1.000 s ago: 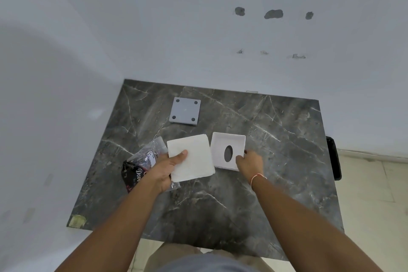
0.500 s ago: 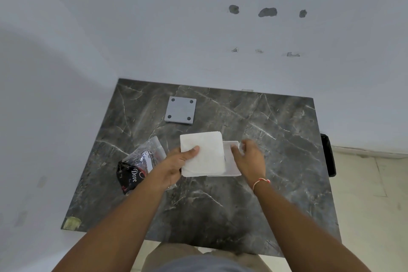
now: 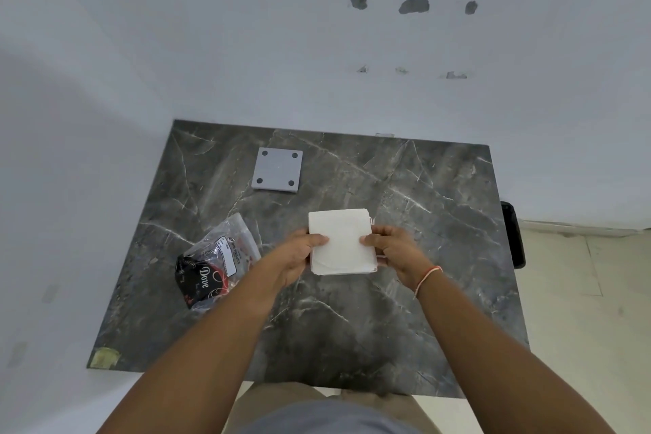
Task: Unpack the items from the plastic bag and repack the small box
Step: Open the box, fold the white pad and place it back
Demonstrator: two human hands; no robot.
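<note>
Mid-frame, my left hand [image 3: 299,254] and right hand [image 3: 391,247] clasp the tissue stack [image 3: 340,240] over the small box [image 3: 373,257]; next I'd seat it squarely.

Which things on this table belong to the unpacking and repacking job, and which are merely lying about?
Part of the job: white tissue stack, held by left hand and right hand; white box piece beneath it; grey box base; plastic bag.

Lying about: tape scrap at the table corner; black object beside it.
</note>
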